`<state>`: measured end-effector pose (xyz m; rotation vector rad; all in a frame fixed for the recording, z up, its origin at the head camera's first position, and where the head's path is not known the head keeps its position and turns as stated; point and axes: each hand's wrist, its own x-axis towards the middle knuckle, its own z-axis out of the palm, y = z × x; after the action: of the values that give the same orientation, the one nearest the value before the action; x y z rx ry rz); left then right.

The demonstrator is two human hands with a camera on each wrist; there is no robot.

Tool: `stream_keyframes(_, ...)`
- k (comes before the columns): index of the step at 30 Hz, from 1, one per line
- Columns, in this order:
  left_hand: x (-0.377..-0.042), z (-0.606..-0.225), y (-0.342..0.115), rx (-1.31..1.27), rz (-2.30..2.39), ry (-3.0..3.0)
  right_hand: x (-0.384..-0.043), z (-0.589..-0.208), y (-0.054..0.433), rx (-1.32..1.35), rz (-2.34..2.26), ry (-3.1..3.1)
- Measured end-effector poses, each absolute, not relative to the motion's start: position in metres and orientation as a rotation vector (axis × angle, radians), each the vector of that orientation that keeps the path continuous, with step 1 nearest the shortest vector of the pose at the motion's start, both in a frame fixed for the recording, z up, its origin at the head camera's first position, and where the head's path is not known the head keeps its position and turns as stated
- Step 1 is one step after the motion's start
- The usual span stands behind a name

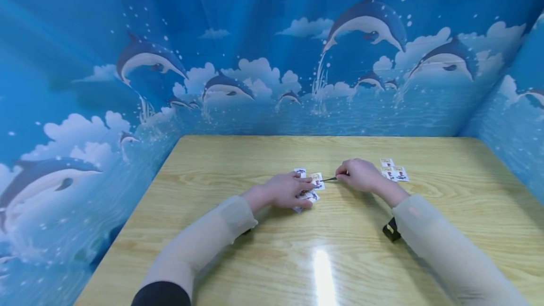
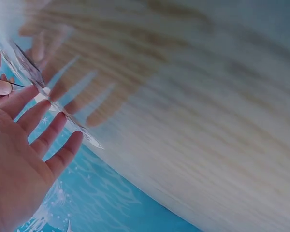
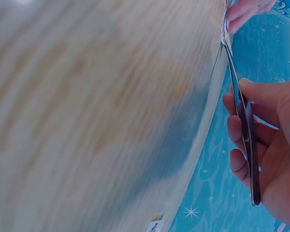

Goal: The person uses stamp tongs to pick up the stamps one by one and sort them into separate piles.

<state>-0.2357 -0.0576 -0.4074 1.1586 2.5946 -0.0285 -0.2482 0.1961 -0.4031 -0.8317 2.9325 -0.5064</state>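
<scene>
My left hand [image 1: 289, 190] lies with its fingers spread over several small white picture cards on the wooden table, hiding parts of them. Its fingers look straight in the left wrist view, fingertips right at the cards' edge. One card [image 1: 317, 181] pokes out on the right of those fingertips. From the right, my right hand [image 1: 359, 174] pinches a pair of dark metal tweezers [image 3: 246, 130] between thumb and fingers. The tweezers' slim tips point left and reach the edge of that card.
Three more picture cards [image 1: 400, 174] lie together on the table [image 1: 263, 259], just beyond the right hand. A black wrist-worn device [image 1: 391, 229] hangs under the right sleeve. Blue curtains [image 1: 255, 51] with dolphins stand behind and beside the table.
</scene>
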Motion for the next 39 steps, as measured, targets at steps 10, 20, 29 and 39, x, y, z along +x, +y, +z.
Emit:
stream_keyframes(10,-0.238,-0.406,-0.057,1.124,0.026,2.6,-0.247,-0.398,0.193,-0.804,-0.529,2.93)
stream_keyframes(20,-0.238,-0.407,-0.059,1.145,0.028,2.604,-0.249,-0.402,0.191,-0.812,-0.484,2.956)
stream_keyframes(29,-0.231,-0.402,-0.079,1.211,0.081,2.628,-0.246,-0.402,0.195,-0.735,-0.544,3.012)
stream_keyframes(39,-0.197,-0.401,-0.091,1.372,0.083,2.586,-0.233,-0.385,0.22,-0.687,-0.575,3.048)
